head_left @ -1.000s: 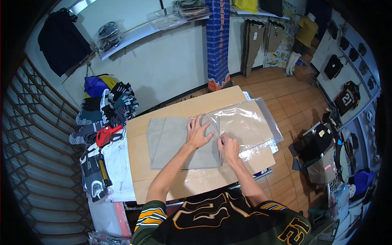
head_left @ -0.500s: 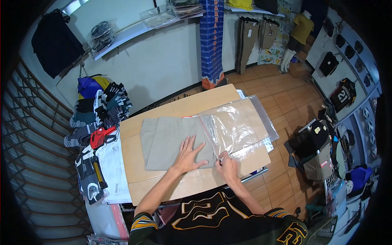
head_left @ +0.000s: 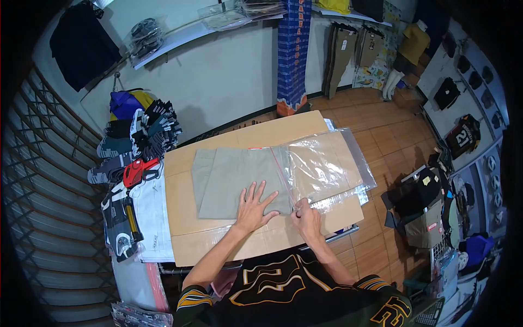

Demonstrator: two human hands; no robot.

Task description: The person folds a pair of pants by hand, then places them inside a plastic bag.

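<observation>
Folded light khaki trousers (head_left: 229, 177) lie flat on a cardboard sheet (head_left: 204, 240). Their right end meets the opening of a clear plastic bag (head_left: 327, 166), whose red-lined edge runs across the fabric. My left hand (head_left: 255, 208) rests on the trousers near their front edge, palm down and fingers spread. At the bag's near corner, my right hand (head_left: 307, 222) is closed in a pinch on the plastic edge. Its fingertips are partly hidden, and how far the trousers reach inside the bag is hard to tell.
Left of the cardboard are a pile of socks (head_left: 144, 133), a red tool-like object (head_left: 139, 171) and white packaged fabric (head_left: 150, 218). A blue pillar (head_left: 293, 54) stands behind. Folded clothes (head_left: 425, 191) are stacked at right. A folding metal gate (head_left: 60, 191) runs along the left.
The camera view has shifted slightly, moving the scene a little to the right. Both hands keep nearly the same hold on trousers and bag.
</observation>
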